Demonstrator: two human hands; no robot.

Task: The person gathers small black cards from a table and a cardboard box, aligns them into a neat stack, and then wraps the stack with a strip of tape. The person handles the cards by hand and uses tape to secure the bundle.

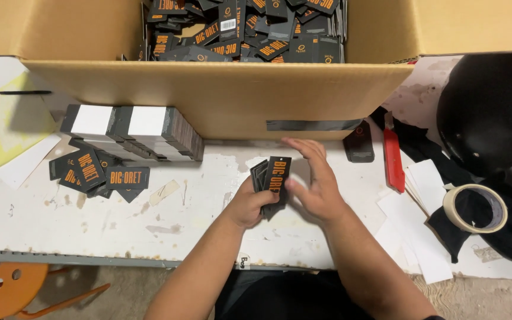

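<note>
From the head camera, the left hand [249,204] grips a small stack of black tags [271,181] with orange lettering, fingers curled round its lower end, just above the worn white table [197,207]. The right hand [318,184] lies flat against the stack's right side, fingers straight and close together, pointing toward the cardboard box [220,95]. The box stands on the table's far side, just beyond the hands, and is heaped with more of the same tags. To the left lie banded bundles of tags [131,130] and a few loose tags [99,172]. To the right are a red cutter [393,160], a roll of tape [475,208] and white paper slips [422,237].
</note>
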